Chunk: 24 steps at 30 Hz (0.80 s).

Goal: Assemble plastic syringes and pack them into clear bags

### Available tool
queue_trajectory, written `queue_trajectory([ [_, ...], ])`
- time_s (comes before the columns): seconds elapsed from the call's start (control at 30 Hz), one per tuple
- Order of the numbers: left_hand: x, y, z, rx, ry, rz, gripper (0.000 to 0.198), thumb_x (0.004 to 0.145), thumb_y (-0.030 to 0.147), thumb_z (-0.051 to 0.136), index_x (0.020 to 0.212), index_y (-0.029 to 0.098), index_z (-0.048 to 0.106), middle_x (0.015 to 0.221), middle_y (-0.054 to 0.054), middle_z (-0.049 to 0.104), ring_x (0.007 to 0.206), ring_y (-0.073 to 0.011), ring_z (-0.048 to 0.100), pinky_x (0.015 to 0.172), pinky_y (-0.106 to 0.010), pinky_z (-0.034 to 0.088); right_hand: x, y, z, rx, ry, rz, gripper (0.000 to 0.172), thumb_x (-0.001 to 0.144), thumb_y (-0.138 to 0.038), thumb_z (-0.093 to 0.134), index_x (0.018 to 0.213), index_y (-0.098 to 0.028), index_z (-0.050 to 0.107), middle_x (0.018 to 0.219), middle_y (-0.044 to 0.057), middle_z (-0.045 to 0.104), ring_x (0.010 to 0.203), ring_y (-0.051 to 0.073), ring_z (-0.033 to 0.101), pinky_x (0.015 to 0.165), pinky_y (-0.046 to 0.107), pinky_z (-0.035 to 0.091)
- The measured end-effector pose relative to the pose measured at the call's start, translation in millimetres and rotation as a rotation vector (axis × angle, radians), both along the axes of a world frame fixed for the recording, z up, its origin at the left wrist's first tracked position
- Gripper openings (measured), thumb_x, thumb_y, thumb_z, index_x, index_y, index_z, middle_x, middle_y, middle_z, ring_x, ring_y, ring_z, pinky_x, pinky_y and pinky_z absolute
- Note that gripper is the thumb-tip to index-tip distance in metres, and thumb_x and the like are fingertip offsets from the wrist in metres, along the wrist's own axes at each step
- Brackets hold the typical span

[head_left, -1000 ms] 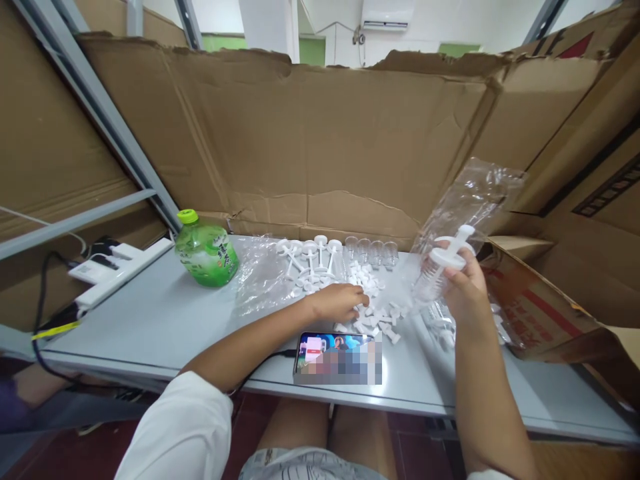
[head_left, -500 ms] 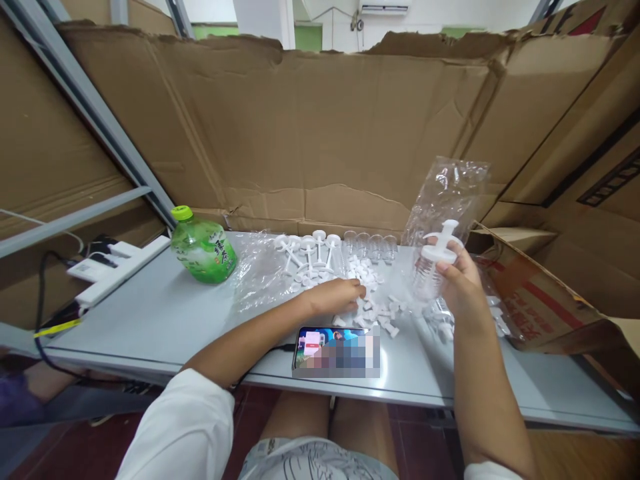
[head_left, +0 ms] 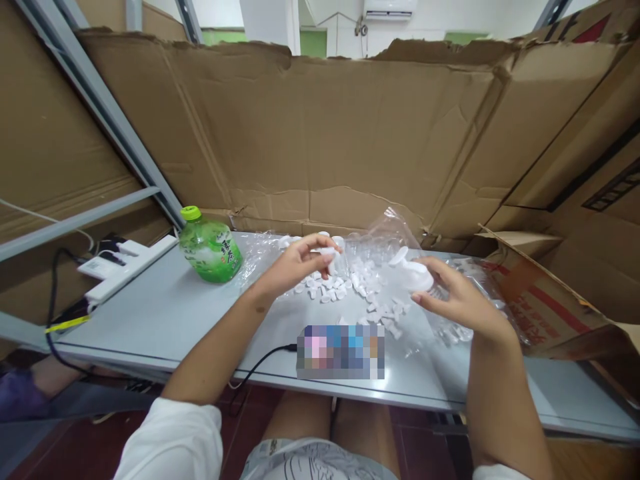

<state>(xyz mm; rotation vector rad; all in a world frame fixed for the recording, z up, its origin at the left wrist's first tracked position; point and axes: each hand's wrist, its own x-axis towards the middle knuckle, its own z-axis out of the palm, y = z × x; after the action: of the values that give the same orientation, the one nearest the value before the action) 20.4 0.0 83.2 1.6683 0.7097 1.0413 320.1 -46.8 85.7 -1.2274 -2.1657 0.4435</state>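
My right hand (head_left: 450, 290) grips a white plastic plunger piece (head_left: 417, 273) by its round cap, its handle end tilted up and left. Part of a clear coil spring shows beneath the cap. A clear plastic bag (head_left: 393, 230) spreads between my hands and partly veils the parts behind. My left hand (head_left: 305, 260) is raised over the parts, thumb and fingers curled together. Something whitish shows at its fingertips, too unclear to name. Below it lie small white plastic pieces (head_left: 327, 290), with more loose pieces (head_left: 385, 310) towards the right hand.
A green drink bottle (head_left: 210, 250) stands on the left of the grey table (head_left: 200, 333). Behind it is a power strip (head_left: 133, 267) with cables. A blurred-out phone (head_left: 340, 352) lies at the front edge. Cardboard (head_left: 345, 147) walls the back; an open carton (head_left: 555, 293) sits right.
My left hand has lifted from the small pieces and moved left and up. My right hand has tipped the plunger piece leftward, and the bag now hangs between both hands.
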Motion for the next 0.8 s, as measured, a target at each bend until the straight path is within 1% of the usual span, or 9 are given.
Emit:
queue_trajectory([
  [0.07, -8, -7, 13.2, 0.059, -0.135, 0.065, 0.022, 0.080, 0.030, 0.060, 0.097, 0.017, 0.054, 0.107, -0.007, 0.059, 0.063, -0.0066, 0.057, 0.059, -0.021, 0.049, -5, -10, 10.9, 0.064, -0.132, -0.004, 0.038, 0.077, -0.035, 0.060, 0.111, -0.022, 0.050, 0.110, 0.008, 0.058, 0.097, 0.025, 0.057, 0.082, 0.036, 0.047],
  [0.13, -13, -17, 24.7, 0.110, -0.181, 0.081, 0.022, 0.081, 0.030, 0.059, 0.098, 0.017, 0.053, 0.106, -0.007, 0.060, 0.064, -0.0075, 0.057, 0.058, -0.021, 0.049, -10, -18, 17.8, 0.095, -0.219, 0.003, 0.039, 0.077, -0.034, 0.059, 0.113, -0.023, 0.049, 0.115, 0.008, 0.057, 0.103, 0.027, 0.055, 0.087, 0.038, 0.045],
  [0.2, -15, -25, 33.3, 0.143, -0.114, 0.034, 0.022, 0.082, 0.029, 0.058, 0.099, 0.017, 0.054, 0.107, -0.008, 0.059, 0.066, -0.0085, 0.057, 0.058, -0.022, 0.050, -14, -23, 20.5, 0.101, -0.273, 0.018, 0.039, 0.078, -0.034, 0.058, 0.114, -0.023, 0.048, 0.116, 0.009, 0.057, 0.106, 0.027, 0.054, 0.089, 0.039, 0.044],
  [0.27, -14, -31, 39.0, 0.152, 0.025, -0.052, 0.021, 0.083, 0.028, 0.057, 0.100, 0.016, 0.056, 0.108, -0.009, 0.058, 0.066, -0.0082, 0.057, 0.058, -0.022, 0.050, -18, -26, 20.7, 0.107, -0.299, 0.026, 0.039, 0.078, -0.034, 0.057, 0.115, -0.023, 0.047, 0.116, 0.009, 0.057, 0.106, 0.026, 0.054, 0.089, 0.038, 0.044],
  [0.33, -13, -34, 42.2, 0.148, 0.153, -0.124, 0.021, 0.085, 0.027, 0.054, 0.102, 0.015, 0.057, 0.108, -0.009, 0.058, 0.063, -0.0066, 0.055, 0.056, -0.021, 0.048, -21, -27, 20.1, 0.119, -0.311, 0.022, 0.039, 0.079, -0.033, 0.057, 0.114, -0.022, 0.047, 0.115, 0.009, 0.057, 0.105, 0.026, 0.055, 0.088, 0.038, 0.045],
  [0.4, -11, -33, 43.7, 0.138, 0.223, -0.158, 0.021, 0.087, 0.028, 0.050, 0.102, 0.016, 0.058, 0.107, -0.008, 0.058, 0.060, -0.0053, 0.052, 0.054, -0.020, 0.046, -24, -29, 19.9, 0.129, -0.319, 0.025, 0.038, 0.079, -0.033, 0.056, 0.114, -0.022, 0.047, 0.114, 0.009, 0.058, 0.104, 0.026, 0.055, 0.087, 0.038, 0.045],
  [0.57, -9, -28, 46.8, 0.134, 0.281, -0.196, 0.021, 0.088, 0.029, 0.047, 0.102, 0.016, 0.056, 0.102, -0.008, 0.060, 0.059, -0.0052, 0.049, 0.051, -0.018, 0.043, -27, -31, 21.0, 0.111, -0.325, 0.055, 0.040, 0.078, -0.033, 0.057, 0.116, -0.023, 0.046, 0.115, 0.008, 0.058, 0.105, 0.025, 0.056, 0.088, 0.037, 0.045],
  [0.73, -12, -28, 51.8, 0.162, 0.294, -0.261, 0.022, 0.089, 0.030, 0.046, 0.105, 0.017, 0.054, 0.103, -0.008, 0.063, 0.065, -0.0076, 0.051, 0.055, -0.020, 0.042, -27, -31, 20.8, 0.083, -0.305, 0.075, 0.042, 0.078, -0.032, 0.058, 0.117, -0.023, 0.045, 0.117, 0.008, 0.057, 0.107, 0.024, 0.054, 0.090, 0.036, 0.045],
  [0.8, -15, -28, 54.8, 0.199, 0.325, -0.299, 0.024, 0.090, 0.031, 0.044, 0.107, 0.018, 0.055, 0.106, -0.009, 0.062, 0.071, -0.0092, 0.054, 0.060, -0.022, 0.045, -27, -31, 20.1, 0.079, -0.297, 0.074, 0.042, 0.078, -0.032, 0.058, 0.117, -0.023, 0.045, 0.118, 0.008, 0.056, 0.107, 0.024, 0.054, 0.090, 0.037, 0.045],
])
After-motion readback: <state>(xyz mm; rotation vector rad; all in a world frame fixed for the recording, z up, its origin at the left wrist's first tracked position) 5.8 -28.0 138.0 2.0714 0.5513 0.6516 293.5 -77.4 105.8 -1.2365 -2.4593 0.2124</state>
